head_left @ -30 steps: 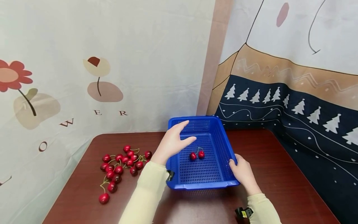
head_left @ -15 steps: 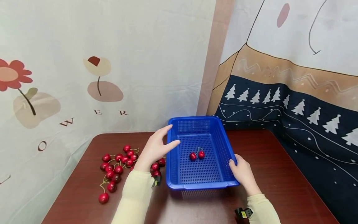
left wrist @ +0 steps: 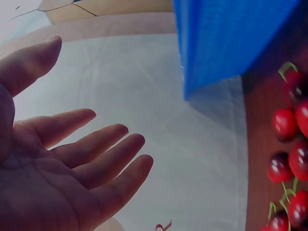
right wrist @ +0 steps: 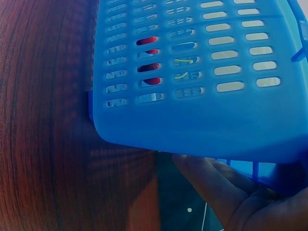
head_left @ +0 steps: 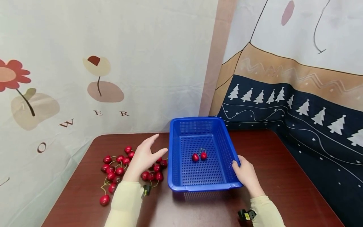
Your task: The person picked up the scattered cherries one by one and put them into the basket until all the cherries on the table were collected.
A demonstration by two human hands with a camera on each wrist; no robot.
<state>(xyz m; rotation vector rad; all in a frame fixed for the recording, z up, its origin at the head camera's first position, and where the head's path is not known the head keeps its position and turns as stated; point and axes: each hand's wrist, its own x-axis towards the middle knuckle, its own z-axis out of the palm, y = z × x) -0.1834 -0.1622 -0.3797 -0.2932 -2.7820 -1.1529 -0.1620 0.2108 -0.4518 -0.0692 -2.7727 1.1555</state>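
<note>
A blue perforated plastic basket (head_left: 195, 188) holds a pair of red cherries (head_left: 204, 155) joined at their stems. My right hand (head_left: 246, 171) grips the basket's right rim near the front corner, thumb over the edge; in the right wrist view its fingers (right wrist: 211, 180) lie against the rim's underside. Left of the basket, my left hand (head_left: 144, 159) hovers over the loose cherries (head_left: 119, 171), with fingers extended and thumb apart. Nothing is in its bare palm (left wrist: 43, 192) in the left wrist view. It hides part of the cherry pile.
Several more cherries (head_left: 151, 176) lie between the left wrist and the basket, some with green stems. All stand on a dark red-brown wooden table (head_left: 283, 189). Behind it hangs a pale printed cloth (head_left: 158, 78), with a navy tree-patterned cloth (head_left: 263, 113) at right.
My left hand has moved left from over the basket to above the loose cherries, staying empty. My right hand and the basket have kept their place.
</note>
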